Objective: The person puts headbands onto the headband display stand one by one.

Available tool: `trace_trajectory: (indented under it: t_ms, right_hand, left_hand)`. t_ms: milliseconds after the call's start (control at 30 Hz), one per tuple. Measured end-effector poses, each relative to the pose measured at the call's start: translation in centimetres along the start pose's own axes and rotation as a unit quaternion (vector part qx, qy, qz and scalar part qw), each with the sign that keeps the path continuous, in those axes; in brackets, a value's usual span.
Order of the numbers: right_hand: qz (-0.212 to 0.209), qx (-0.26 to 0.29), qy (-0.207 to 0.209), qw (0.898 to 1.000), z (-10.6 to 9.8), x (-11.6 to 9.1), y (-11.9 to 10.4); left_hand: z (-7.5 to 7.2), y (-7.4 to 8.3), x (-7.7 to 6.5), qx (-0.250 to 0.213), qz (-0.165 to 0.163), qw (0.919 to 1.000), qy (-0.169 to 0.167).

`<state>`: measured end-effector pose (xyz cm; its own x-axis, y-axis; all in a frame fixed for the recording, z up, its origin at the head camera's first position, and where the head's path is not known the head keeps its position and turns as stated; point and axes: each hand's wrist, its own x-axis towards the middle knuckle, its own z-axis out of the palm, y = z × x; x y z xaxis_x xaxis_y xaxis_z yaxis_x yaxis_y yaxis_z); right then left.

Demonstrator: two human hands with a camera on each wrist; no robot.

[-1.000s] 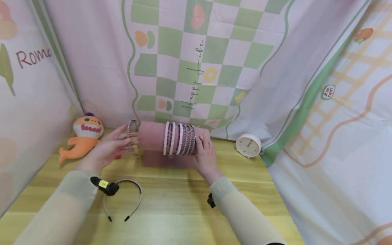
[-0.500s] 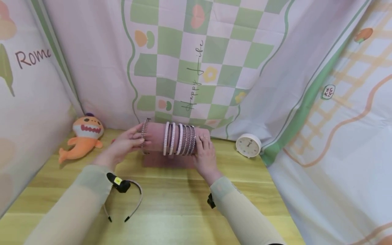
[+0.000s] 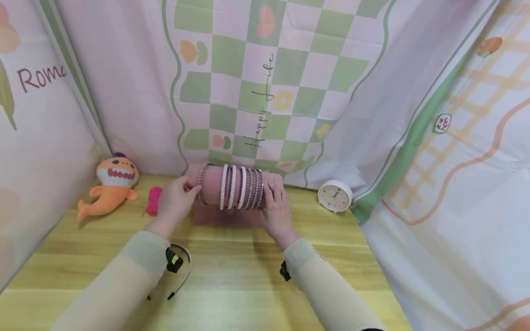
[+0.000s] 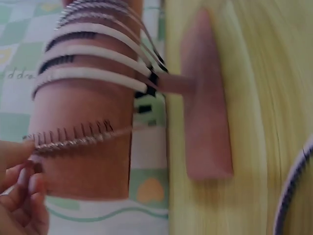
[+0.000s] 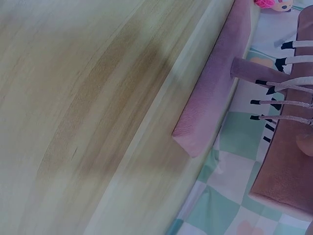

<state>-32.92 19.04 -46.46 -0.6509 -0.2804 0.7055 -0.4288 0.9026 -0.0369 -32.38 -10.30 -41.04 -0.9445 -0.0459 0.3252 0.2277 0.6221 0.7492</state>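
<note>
A pink headband stand (image 3: 212, 186), a plush roll on a flat base (image 4: 208, 122), lies across the back of the table. My left hand (image 3: 178, 204) pinches a thin toothed headband (image 4: 73, 143) with a sparkly surface, set over the roll near its left end. In the left wrist view that headband's end sticks out past the roll. Several white headbands (image 4: 90, 76) and thin beaded headbands (image 3: 253, 189) sit further right around the roll. My right hand (image 3: 276, 214) holds the roll's right end, fingers over its front; in the right wrist view only a fingertip shows.
Another headband (image 3: 188, 271) lies on the table, partly behind my left forearm. An orange plush shark (image 3: 112, 191) and a small bright pink thing (image 3: 154, 200) are at the left. A white clock (image 3: 335, 196) stands at the back right, before the curtain (image 3: 356, 151).
My left hand has moved right, bringing the thin headband from beside the roll onto its left part. The small pink thing has come into fuller view. My right hand has stayed put.
</note>
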Motion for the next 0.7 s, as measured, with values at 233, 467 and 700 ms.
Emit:
trace_trajectory:
  t_ms: [233, 467, 700]
  right_hand:
    - [0.010, -0.002, -0.008, 1.000, 0.0, -0.2, 0.0]
    - [0.020, -0.009, -0.021, 1.000, -0.1, -0.2, 0.0]
    - [0.025, -0.011, -0.036, 0.999, -0.3, -0.2, -0.2]
  left_hand:
    - [-0.8, -1.7, 0.2, 0.184, 0.257, 0.9489, 0.012]
    - [-1.3, -2.8, 0.7, 0.272, 0.306, 0.9106, -0.054]
    - [-0.9, -2.4, 1.2, 0.265, 0.303, 0.9132, -0.064]
